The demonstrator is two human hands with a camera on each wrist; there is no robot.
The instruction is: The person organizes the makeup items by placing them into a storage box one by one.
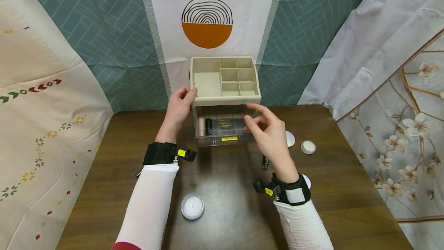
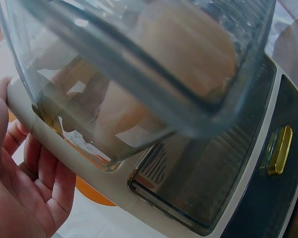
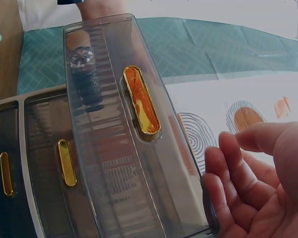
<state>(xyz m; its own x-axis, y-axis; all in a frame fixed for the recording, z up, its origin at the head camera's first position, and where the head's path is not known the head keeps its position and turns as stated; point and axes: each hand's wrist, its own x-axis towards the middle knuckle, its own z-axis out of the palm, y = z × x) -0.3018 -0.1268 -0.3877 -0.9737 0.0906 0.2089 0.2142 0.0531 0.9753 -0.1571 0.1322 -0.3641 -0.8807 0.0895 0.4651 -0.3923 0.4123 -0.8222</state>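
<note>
A cream makeup organizer (image 1: 227,100) stands at the back of the table, its top split into several compartments. Its clear upper drawer (image 1: 210,141), with a gold handle (image 1: 229,139), is pulled out. Inside lie a beige tube (image 1: 201,126) and a black tube (image 1: 208,127) at the left end. My left hand (image 1: 178,107) grips the organizer's left side, thumb on the top rim. By the drawer's right end is my right hand (image 1: 269,136), fingers loosely bent with nothing between them. The right wrist view shows these fingers (image 3: 241,181) close beside the drawer wall; contact is unclear.
Lower drawers with gold handles (image 3: 67,162) are closed. A round white jar (image 1: 192,206) sits at the front. On the right lie a small jar (image 1: 308,147), a white disc (image 1: 290,139) and a dark tube (image 1: 265,163). My right wrist partly covers another round white item (image 1: 306,181).
</note>
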